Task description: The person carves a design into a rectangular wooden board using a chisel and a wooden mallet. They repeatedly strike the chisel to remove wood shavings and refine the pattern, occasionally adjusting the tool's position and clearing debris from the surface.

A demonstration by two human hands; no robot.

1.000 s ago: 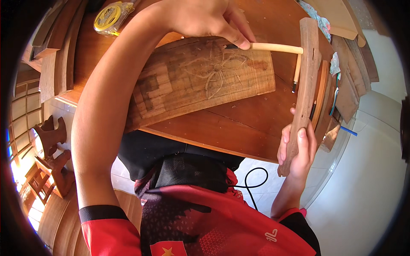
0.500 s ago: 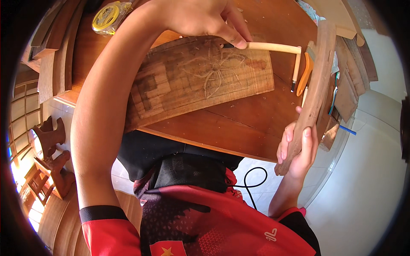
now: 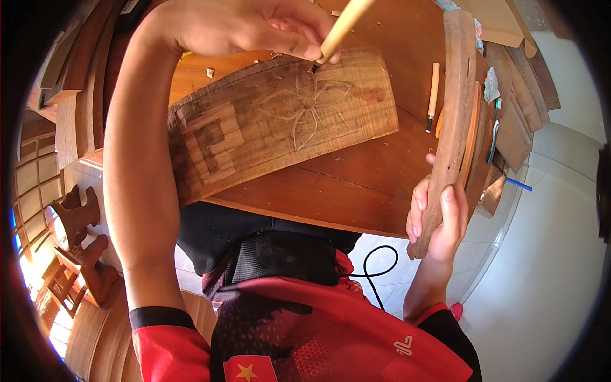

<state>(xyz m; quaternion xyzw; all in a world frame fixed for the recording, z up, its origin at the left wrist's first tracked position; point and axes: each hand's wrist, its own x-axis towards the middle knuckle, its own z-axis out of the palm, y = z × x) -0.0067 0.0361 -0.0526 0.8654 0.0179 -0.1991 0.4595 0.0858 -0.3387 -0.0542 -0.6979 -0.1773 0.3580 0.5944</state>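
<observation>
the wooden table [image 3: 363, 191] is the biggest thing before me, reddish brown, filling the middle of the frame and running up to its top edge. at the upper left rise long brown boards [image 3: 92, 83] stacked together, and at the upper right more flat planks [image 3: 512, 102] lie overlapping. on the table, across the centre of the frame, sits the carved board [image 3: 254, 146], tilted so its right end is higher; a flower with thin petals is cut into its right half, and blocky square lines mark its left half. the long wooden bar [image 3: 456, 95] stands nearly upright in the right part of the frame, slightly bowed, its lower end in my right hand [image 3: 445, 219], with thumb and fingers wrapped round it. my left hand [image 3: 267, 32], at the upper middle, pinches the pale-handled chisel [image 3: 340, 32] low on its handle between thumb and fingers. that handle slants up to the top edge, and its dark tip points down at the upper part of the flower; i cannot tell whether it bites into the wood. a second chisel [image 3: 434, 92] lies just left of the bar, blade toward me. smallest, a pale wood chip [image 3: 210, 72] rests beyond the board's upper left edge
</observation>
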